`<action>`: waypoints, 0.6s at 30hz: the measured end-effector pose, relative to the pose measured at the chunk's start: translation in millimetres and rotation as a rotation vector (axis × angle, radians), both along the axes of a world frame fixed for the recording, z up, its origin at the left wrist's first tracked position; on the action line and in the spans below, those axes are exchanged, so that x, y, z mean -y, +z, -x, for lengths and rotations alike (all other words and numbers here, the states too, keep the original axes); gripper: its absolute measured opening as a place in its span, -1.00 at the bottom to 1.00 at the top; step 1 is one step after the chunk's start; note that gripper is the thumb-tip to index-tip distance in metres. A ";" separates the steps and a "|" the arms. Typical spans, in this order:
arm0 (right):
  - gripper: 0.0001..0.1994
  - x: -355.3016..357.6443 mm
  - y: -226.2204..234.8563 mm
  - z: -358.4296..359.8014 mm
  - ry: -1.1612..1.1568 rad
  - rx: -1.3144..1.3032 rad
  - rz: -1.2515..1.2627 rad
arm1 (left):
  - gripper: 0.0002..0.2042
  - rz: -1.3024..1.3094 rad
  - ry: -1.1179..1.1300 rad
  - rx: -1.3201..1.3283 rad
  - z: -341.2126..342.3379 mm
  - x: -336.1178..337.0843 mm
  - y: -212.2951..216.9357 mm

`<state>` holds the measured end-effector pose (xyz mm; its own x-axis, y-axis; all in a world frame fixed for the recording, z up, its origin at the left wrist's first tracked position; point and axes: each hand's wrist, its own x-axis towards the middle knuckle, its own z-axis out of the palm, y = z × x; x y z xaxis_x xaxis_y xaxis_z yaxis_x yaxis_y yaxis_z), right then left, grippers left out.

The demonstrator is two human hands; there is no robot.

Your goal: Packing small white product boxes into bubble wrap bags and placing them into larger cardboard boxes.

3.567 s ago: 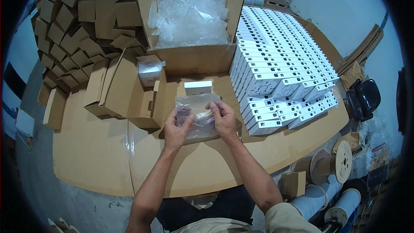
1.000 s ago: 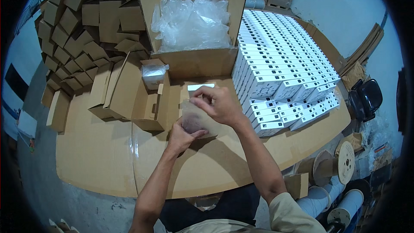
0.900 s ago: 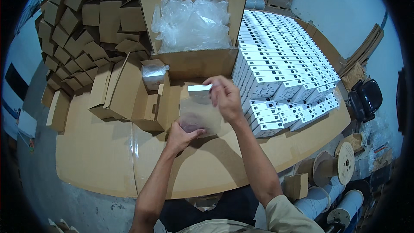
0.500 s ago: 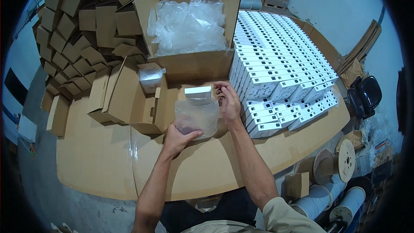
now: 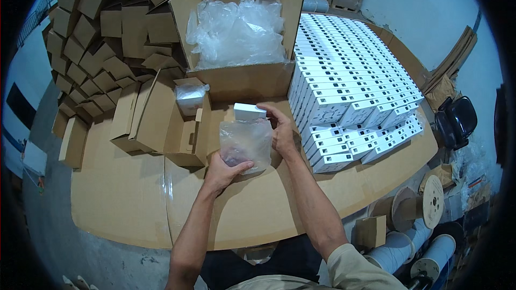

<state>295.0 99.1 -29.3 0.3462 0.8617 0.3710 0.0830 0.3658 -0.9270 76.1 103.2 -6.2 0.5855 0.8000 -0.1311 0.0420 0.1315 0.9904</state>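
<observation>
My left hand (image 5: 226, 171) grips a clear plastic bag (image 5: 245, 142) by its lower left part, the thumb lying across its front. Above the bag's top edge shows a small white box (image 5: 249, 110); its lower part is hidden by the cloudy plastic, so I cannot tell how far inside it sits. My right hand (image 5: 282, 131) holds the box at its right end, with the index finger on the upper corner. Just left of the bag stands an open brown carton (image 5: 185, 142) with a plastic-wrapped white box (image 5: 190, 99) at its far end.
Behind my hands stands a large open carton (image 5: 247, 79) heaped with clear plastic bags (image 5: 236, 32). Rows of white boxes (image 5: 349, 75) are stacked on the right of the cardboard-covered table (image 5: 123, 198). Brown cartons (image 5: 91, 48) pile up at far left; cable spools (image 5: 431, 200) lie at lower right.
My right hand has closed in from beside the white box and now touches its right end. The box is tilted slightly. My left hand keeps its grip on the bag.
</observation>
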 end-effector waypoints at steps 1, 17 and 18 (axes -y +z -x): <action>-0.51 -2.3 2.8 3.4 -0.040 -0.047 0.016 | -0.53 -0.022 0.005 0.000 1.6 -0.4 -0.7; -0.72 4.2 24.1 6.4 0.000 -0.646 -0.049 | -0.58 0.133 0.018 -0.062 6.1 0.5 8.1; -0.72 5.6 23.8 5.0 0.001 -0.647 -0.048 | -0.58 0.108 0.020 -0.046 6.1 -0.5 5.6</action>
